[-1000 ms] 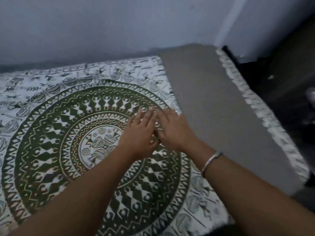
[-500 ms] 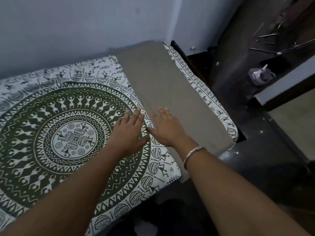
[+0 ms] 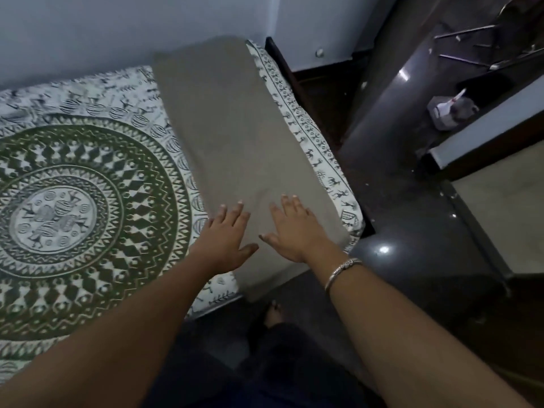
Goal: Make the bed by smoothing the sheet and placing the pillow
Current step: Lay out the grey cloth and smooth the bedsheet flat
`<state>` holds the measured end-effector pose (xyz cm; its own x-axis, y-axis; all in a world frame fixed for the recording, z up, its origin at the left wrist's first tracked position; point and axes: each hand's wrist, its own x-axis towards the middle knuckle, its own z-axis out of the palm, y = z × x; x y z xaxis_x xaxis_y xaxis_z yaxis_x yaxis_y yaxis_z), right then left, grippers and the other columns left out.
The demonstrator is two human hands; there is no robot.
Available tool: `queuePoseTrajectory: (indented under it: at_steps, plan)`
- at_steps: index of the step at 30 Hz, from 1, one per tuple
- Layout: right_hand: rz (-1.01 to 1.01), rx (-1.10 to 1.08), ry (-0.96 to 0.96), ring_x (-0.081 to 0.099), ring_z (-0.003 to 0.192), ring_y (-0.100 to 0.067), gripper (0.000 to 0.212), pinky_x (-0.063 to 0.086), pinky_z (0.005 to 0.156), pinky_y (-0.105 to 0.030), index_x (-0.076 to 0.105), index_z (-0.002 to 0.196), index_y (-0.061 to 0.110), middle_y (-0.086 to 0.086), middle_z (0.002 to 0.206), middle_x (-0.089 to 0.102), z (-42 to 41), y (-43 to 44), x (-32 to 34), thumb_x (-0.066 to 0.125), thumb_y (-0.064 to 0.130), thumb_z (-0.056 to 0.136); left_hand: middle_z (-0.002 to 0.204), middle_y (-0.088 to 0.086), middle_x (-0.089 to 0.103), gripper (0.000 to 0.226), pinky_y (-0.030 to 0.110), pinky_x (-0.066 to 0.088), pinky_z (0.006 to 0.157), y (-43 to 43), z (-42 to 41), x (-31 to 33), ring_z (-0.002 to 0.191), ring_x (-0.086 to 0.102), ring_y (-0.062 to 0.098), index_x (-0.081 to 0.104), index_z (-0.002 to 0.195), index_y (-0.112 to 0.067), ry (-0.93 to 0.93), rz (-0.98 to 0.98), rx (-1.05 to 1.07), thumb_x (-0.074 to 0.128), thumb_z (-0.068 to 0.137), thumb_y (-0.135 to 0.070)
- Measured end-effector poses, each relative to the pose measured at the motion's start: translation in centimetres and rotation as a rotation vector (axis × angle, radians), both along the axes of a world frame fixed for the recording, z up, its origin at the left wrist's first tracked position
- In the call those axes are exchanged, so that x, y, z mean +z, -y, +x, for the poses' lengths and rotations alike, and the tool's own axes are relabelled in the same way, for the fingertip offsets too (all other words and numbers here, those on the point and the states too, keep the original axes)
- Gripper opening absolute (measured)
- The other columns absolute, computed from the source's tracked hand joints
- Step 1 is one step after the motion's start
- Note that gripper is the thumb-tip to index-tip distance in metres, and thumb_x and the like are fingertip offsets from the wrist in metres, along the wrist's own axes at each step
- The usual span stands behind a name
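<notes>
A slim silver bangle [image 3: 343,270] with a textured band circles the wrist behind the right hand [image 3: 294,231]; below the bangle, dark trousers [image 3: 282,366] and a bare foot [image 3: 273,313]

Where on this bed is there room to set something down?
The patterned sheet is bare from the wall to the grey pillow; a narrow strip runs along the pillow's right side. The pillow's near end is crowded: left hand and right hand lie flat there.
</notes>
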<state>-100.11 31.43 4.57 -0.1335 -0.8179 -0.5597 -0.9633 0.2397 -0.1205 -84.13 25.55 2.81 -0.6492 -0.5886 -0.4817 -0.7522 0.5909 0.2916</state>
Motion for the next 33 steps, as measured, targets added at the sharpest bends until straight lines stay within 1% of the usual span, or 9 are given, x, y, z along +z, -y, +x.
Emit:
queuePoseTrajectory:
  at_steps: [3, 6, 9, 12, 16, 21, 24, 29, 33]
  plan:
    - [0.013, 0.024, 0.011, -0.006, 0.147, -0.031, 0.076, 0.009, 0.118, -0.05, 0.003, 0.153, 0.016, -0.013, 0.16, -0.005, -4.4, -0.7, 0.0, 0.034, 0.056, 0.096, 0.16, 0.003, -0.008, 0.075, 0.043, 0.009, 0.116, -1.6, -5.1, 0.4, 0.146, -0.004, 0.028, 0.005, 0.152, -0.016, -0.058, 0.01, 0.032, 0.038, 0.095, -0.053]
    - [-0.009, 0.018, 0.019, -0.007, 0.147, -0.031, 0.076, 0.008, 0.119, -0.049, 0.002, 0.153, 0.016, -0.013, 0.16, -0.005, -7.6, 0.2, 0.9, 0.032, 0.056, 0.097, 0.16, 0.002, -0.009, 0.075, 0.042, 0.009, 0.116, -1.7, -8.4, 1.4, 0.146, -0.004, 0.027, 0.005, 0.152, -0.016, -0.052, -0.017, 0.017, 0.038, 0.095, -0.054]
    - [-0.04, 0.023, 0.028, -0.007, 0.147, -0.031, 0.076, 0.007, 0.119, -0.049, 0.001, 0.153, 0.016, -0.013, 0.16, -0.005, -9.9, 1.6, 2.2, 0.032, 0.056, 0.097, 0.16, 0.004, -0.008, 0.076, 0.044, 0.01, 0.116, -0.1, -10.5, 2.4, 0.146, -0.003, 0.029, 0.006, 0.152, -0.016, -0.051, -0.043, 0.029, 0.038, 0.094, -0.054]
    - [-0.095, 0.067, -0.021, -0.006, 0.147, -0.031, 0.074, 0.009, 0.117, -0.049, 0.003, 0.153, 0.017, -0.012, 0.161, -0.003, -12.6, 2.7, 3.2, 0.034, 0.055, 0.097, 0.16, 0.005, -0.006, 0.075, 0.045, 0.012, 0.116, 2.2, -13.2, 3.3, 0.146, -0.001, 0.031, 0.007, 0.151, -0.015, -0.055, -0.098, 0.026, 0.037, 0.095, -0.054]
    - [-0.109, -0.025, 0.019, -0.006, 0.147, -0.032, 0.072, 0.012, 0.118, -0.049, 0.003, 0.154, 0.018, -0.012, 0.161, -0.003, -16.7, 3.6, 3.8, 0.032, 0.053, 0.098, 0.16, 0.005, -0.003, 0.075, 0.047, 0.013, 0.117, 4.5, -18.1, 4.3, 0.146, -0.001, 0.031, 0.01, 0.151, -0.014, -0.101, -0.161, -0.026, 0.038, 0.094, -0.054]
    - [-0.087, 0.135, -0.037, -0.006, 0.147, -0.032, 0.07, 0.014, 0.117, -0.051, 0.01, 0.153, 0.021, -0.011, 0.161, -0.004, -23.3, 4.9, 4.4, 0.031, 0.058, 0.096, 0.16, 0.005, -0.006, 0.082, 0.047, 0.011, 0.118, 5.3, -23.8, 4.3, 0.146, -0.004, 0.03, 0.003, 0.152, -0.015, -0.031, -0.148, -0.014, 0.042, 0.093, -0.056]
    - [-0.102, 0.197, 0.011, -0.006, 0.147, -0.032, 0.07, 0.015, 0.116, -0.052, 0.01, 0.153, 0.021, -0.011, 0.161, -0.004, -28.0, 6.6, 4.4, 0.031, 0.056, 0.097, 0.16, 0.005, -0.008, 0.082, 0.047, 0.011, 0.118, 5.7, -27.7, 3.3, 0.146, -0.004, 0.03, 0.002, 0.152, -0.014, -0.011, -0.158, 0.089, 0.043, 0.093, -0.054]
    - [-0.109, 0.366, 0.101, -0.007, 0.147, -0.03, 0.072, 0.012, 0.118, -0.048, 0.007, 0.153, 0.019, -0.012, 0.161, -0.005, -35.4, 8.5, 4.2, 0.032, 0.056, 0.097, 0.16, 0.005, -0.009, 0.081, 0.043, 0.012, 0.116, 3.4, -35.6, 2.9, 0.146, -0.003, 0.031, 0.0, 0.152, -0.014, 0.03, -0.096, 0.38, 0.044, 0.094, -0.048]
    - [-0.116, 0.478, 0.144, -0.007, 0.147, -0.03, 0.072, 0.01, 0.119, -0.046, 0.008, 0.153, 0.018, -0.012, 0.161, -0.003, -40.8, 9.8, 5.0, 0.033, 0.055, 0.097, 0.16, 0.006, -0.008, 0.076, 0.042, 0.011, 0.118, 2.9, -41.5, 3.7, 0.146, -0.005, 0.031, 0.003, 0.152, -0.013, -0.075, -0.097, 0.562, 0.043, 0.095, -0.045]
